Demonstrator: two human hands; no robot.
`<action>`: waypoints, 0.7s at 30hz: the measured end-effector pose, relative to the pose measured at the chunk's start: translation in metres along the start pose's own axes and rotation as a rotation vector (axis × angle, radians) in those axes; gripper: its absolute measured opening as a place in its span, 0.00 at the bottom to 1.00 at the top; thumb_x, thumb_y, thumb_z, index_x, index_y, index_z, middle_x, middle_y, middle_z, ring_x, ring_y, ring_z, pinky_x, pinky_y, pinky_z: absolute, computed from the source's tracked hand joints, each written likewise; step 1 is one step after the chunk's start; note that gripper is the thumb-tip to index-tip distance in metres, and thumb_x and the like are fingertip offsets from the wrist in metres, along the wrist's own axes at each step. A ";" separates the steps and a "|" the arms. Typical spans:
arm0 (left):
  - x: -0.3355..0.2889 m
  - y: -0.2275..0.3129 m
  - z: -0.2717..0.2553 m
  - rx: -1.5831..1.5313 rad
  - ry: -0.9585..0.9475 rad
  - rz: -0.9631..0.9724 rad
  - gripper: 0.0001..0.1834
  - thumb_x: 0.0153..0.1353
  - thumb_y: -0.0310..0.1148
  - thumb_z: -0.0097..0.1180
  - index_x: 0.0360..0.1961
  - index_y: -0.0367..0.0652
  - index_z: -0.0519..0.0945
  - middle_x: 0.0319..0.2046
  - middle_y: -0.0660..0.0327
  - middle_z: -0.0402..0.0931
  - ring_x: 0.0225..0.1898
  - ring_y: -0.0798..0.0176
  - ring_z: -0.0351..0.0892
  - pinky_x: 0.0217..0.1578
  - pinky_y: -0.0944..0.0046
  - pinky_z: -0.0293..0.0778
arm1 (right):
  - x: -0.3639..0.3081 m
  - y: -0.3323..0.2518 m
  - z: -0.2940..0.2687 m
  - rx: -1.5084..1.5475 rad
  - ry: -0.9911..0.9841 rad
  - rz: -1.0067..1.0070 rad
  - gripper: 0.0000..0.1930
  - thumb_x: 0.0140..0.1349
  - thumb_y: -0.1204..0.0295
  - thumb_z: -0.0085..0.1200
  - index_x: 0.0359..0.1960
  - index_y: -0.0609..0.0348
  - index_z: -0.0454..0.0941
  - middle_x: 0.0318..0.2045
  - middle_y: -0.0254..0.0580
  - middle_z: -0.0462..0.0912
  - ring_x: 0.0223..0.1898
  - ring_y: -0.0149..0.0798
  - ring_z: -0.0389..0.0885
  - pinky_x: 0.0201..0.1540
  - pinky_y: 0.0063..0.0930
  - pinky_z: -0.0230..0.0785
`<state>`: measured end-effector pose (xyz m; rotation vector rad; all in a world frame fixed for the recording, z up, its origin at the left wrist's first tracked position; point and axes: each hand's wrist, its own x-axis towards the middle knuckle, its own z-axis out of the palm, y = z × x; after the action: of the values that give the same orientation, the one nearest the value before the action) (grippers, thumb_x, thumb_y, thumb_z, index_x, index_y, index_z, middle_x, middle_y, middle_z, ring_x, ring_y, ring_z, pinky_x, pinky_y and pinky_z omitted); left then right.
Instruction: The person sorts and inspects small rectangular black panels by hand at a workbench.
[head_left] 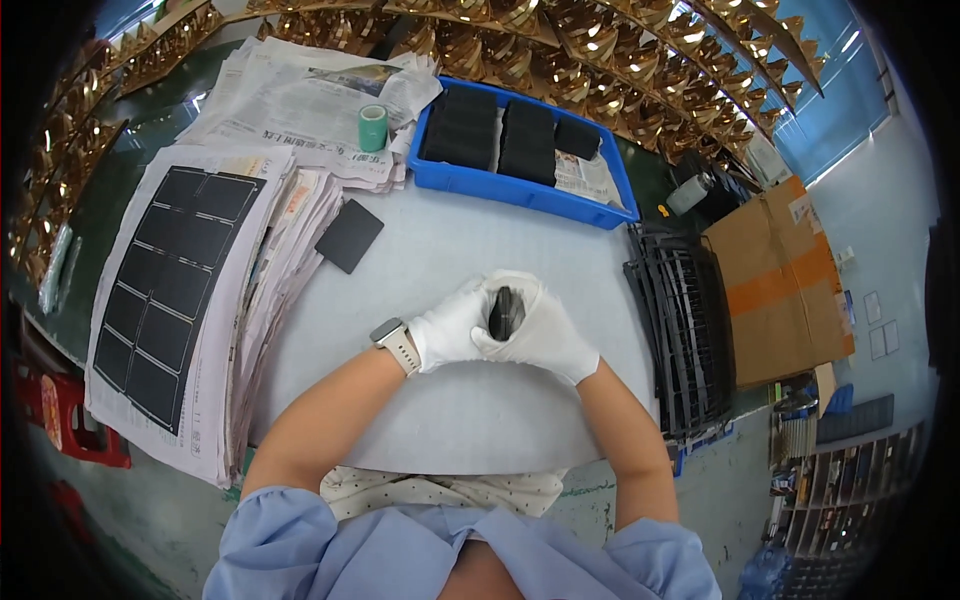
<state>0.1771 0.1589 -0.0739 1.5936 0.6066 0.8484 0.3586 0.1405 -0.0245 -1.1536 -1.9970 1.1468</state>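
Note:
Both my hands wear white gloves and meet above the middle of the white work surface point(420, 430). Between them is a small stack of thin black plates point(505, 313), seen nearly edge-on. My left hand point(452, 328) is closed round its left side, with a watch on that wrist. From the right, my right hand point(548, 328) wraps the same stack, and the gloves hide most of it. One loose black rectangular plate point(350, 236) lies flat on the surface, up and left of my hands.
At the back, a blue tray point(520, 198) holds rows of black plates over newspaper. Piled newspapers on the left carry a sheet of black rectangles point(180, 275). A green tape roll point(373, 128) stands behind. Black frames point(685, 330) and a cardboard box point(780, 285) are on the right.

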 end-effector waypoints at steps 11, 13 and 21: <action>-0.012 -0.015 -0.028 -0.065 -0.516 -0.117 0.29 0.54 0.22 0.81 0.59 0.40 0.86 0.50 0.63 0.87 0.51 0.67 0.84 0.53 0.61 0.83 | 0.004 -0.100 -0.032 -1.044 -0.523 -0.365 0.14 0.60 0.63 0.70 0.45 0.53 0.85 0.44 0.40 0.90 0.45 0.49 0.90 0.40 0.41 0.84; -0.013 0.004 -0.028 -0.162 -0.644 -0.195 0.17 0.55 0.32 0.83 0.45 0.44 0.91 0.39 0.63 0.91 0.41 0.68 0.88 0.48 0.62 0.83 | 0.005 -0.111 -0.027 -1.161 -0.619 -0.339 0.10 0.63 0.62 0.66 0.42 0.51 0.86 0.43 0.36 0.90 0.42 0.46 0.91 0.35 0.41 0.83; 0.017 -0.005 -0.044 -0.889 -0.105 -0.506 0.37 0.76 0.51 0.65 0.72 0.34 0.69 0.67 0.46 0.77 0.68 0.48 0.80 0.68 0.49 0.78 | 0.118 -0.019 -0.193 -0.964 0.026 -0.269 0.09 0.61 0.67 0.69 0.42 0.54 0.92 0.38 0.44 0.92 0.40 0.47 0.92 0.43 0.37 0.84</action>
<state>0.1524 0.1995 -0.0732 0.6271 0.4306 0.5221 0.4464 0.3160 0.0899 -1.2209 -2.6522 -0.0300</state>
